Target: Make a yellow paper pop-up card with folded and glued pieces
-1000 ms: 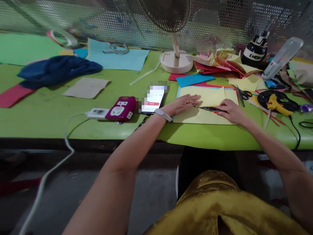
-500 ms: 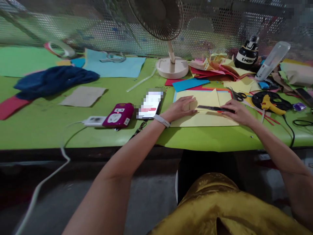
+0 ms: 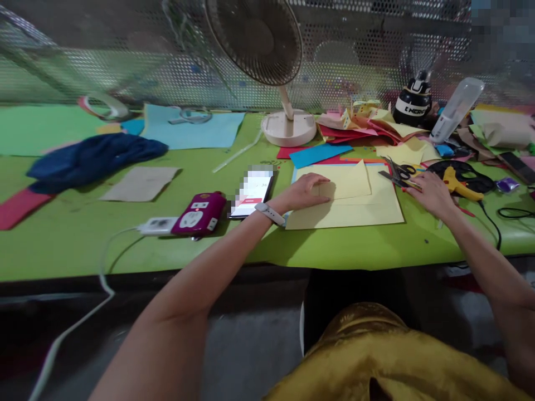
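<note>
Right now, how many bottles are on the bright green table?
2. A black bottle with a white lettered band stands at the back right; a clear plastic bottle is just to its right. The piled coloured paper could be hiding others.

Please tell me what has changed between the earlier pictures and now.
The right hand moved right, off the yellow paper, bringing the dark tool toward the scissors; whether it has let go is unclear. The left hand stays at the paper; phone and fan stayed put.
</note>
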Demonstrator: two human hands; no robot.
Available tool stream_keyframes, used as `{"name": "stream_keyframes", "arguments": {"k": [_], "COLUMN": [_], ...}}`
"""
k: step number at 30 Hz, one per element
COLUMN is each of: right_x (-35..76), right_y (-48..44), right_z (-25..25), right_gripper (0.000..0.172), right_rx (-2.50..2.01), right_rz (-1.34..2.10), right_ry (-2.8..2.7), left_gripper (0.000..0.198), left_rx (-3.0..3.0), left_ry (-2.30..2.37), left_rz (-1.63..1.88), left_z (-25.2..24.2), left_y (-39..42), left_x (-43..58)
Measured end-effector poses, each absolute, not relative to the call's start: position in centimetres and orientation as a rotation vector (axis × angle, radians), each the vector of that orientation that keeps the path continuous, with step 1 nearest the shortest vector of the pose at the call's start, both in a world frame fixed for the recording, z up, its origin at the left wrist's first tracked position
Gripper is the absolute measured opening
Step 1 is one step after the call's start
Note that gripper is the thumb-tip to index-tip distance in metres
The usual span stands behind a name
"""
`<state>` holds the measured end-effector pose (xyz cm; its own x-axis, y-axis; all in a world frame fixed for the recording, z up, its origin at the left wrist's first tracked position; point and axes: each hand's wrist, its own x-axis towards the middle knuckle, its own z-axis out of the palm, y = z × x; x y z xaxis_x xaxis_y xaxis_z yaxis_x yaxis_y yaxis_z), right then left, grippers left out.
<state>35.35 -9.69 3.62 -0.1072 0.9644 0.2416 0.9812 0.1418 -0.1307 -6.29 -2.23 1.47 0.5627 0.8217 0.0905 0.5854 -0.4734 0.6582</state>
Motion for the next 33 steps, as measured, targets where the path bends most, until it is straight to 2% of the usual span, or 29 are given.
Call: {"name": "stream_keyframes", "arguments": {"k": [9,14,17,21,25,33], "right_x": [28.2,25.7,24.9,24.5,24.3,22.8], "right_y": [-7.0,-5.3,-4.7,-4.5,-4.9,-6.4], "right_z": [6.0,5.1,4.3,3.4,2.9,4.3], "right_gripper": [0.041,0.047,0.055,0.058,0.059,0.07], "right_rx": [-1.682,-1.65,-1.644,-1.654,-1.665,-1.793], "right_rz": [0.138,0.295,0.351,0.375,0.416,0.416], "right_ry": [-2.418,-2.475,-2.441,-2.365,-2.277,-2.278], "left_gripper": [0.055,0.076,0.078,0.064,0.05,0.056], "left_rx": [2.2,2.239,2.156,2.001,1.888,1.602], "left_ry": [1.046,1.026,0.998,0.932,0.906,1.118], "left_rz": [0.213,0.219,0.104,0.027,0.137,0.688], "left_z": [4.4,4.8,5.2,6.0,6.2,4.5], "left_y": [-0.7,-0.3,0.0,0.4,1.6,5.8], "left_x": [-5.4,-5.0,-4.6,-4.2,-4.6,-4.1]}}
